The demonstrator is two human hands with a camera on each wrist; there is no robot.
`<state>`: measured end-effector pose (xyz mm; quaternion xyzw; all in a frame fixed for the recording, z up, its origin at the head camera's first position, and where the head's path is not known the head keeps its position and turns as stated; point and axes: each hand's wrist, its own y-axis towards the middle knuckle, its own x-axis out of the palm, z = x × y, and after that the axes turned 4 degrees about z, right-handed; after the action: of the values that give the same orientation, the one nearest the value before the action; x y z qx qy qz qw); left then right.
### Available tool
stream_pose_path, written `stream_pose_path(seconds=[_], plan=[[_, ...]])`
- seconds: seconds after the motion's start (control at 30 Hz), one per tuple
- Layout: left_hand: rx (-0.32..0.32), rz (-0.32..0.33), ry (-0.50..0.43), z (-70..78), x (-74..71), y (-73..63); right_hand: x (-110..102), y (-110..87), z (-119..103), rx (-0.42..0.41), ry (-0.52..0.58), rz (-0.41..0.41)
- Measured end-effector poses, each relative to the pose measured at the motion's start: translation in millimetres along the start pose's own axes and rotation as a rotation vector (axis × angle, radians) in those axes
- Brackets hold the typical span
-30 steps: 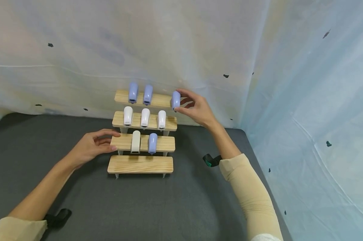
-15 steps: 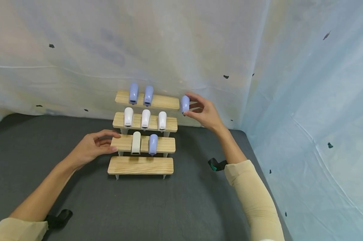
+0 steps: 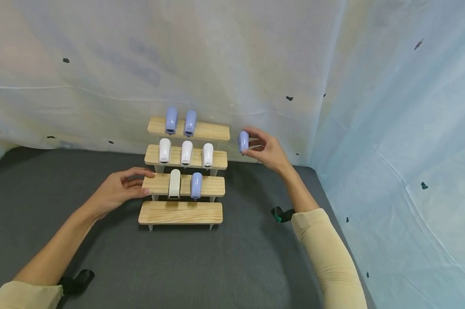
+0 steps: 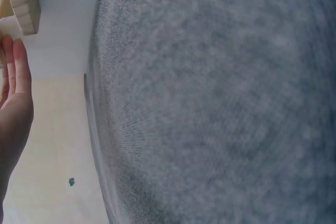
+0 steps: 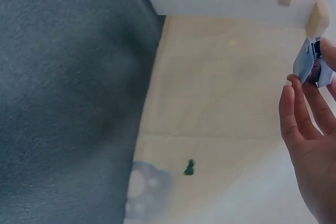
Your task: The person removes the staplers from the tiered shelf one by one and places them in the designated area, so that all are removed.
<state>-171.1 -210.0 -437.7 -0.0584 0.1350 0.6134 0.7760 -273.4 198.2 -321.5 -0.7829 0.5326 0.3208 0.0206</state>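
Note:
My right hand (image 3: 269,151) pinches a small lavender stapler (image 3: 243,140) between thumb and fingers, off the right end of the top shelf in the head view. In the right wrist view this stapler (image 5: 303,65) shows its metal underside. At the left, my left hand (image 3: 118,189) grips the end of the second-lowest board of a four-tier wooden display stand (image 3: 180,213). That board carries a cream stapler (image 3: 174,183) and a lavender stapler (image 3: 196,185). Three white staplers (image 3: 186,152) stand in a row above. The top board bears two lavender staplers (image 3: 171,120).
The stand rests on a dark grey table (image 3: 201,266). Close behind it hangs a pale cloth backdrop (image 3: 232,56), and a bluish cloth wall (image 3: 402,163) runs along the right. A black wrist strap (image 3: 77,281) juts from the left wrist.
My right hand has carried the lavender stapler off the right end of the top board, to the right and toward me. The left hand stays on the stand.

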Motion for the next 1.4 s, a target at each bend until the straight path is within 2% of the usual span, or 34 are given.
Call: stream_pose_path(seconds=[0.27,0.73,0.83,0.9,0.97,1.07,1.17,1.4], plan=[[-0.020,-0.015,-0.004,-1.1,0.6,1.3,-2.0,-2.7,24.4,0.046,-0.007,-0.008],[0.003,-0.018,-0.024,-4.7,-0.2,-2.6,9.0,-9.5,52.0,0.122,0.010,-0.021],[-0.009,-0.010,-0.005,-2.8,0.0,-3.4,14.1,-10.3,71.9,0.122,0.003,-0.013],[-0.017,-0.011,0.000,-2.2,0.3,-4.1,16.9,-12.0,77.0,0.130,0.018,-0.013],[-0.020,-0.012,-0.001,-1.9,0.4,-4.5,18.7,-14.3,79.3,0.144,0.021,-0.014],[-0.017,-0.015,-0.005,-1.7,0.1,-4.1,19.4,-17.9,68.6,0.175,0.032,-0.030],[-0.013,-0.015,-0.005,-0.9,-0.2,-3.4,21.2,-19.6,72.1,0.195,0.023,-0.032],[-0.005,-0.022,-0.019,0.9,-1.7,-2.8,28.7,-18.9,110.8,0.190,0.033,0.013]])
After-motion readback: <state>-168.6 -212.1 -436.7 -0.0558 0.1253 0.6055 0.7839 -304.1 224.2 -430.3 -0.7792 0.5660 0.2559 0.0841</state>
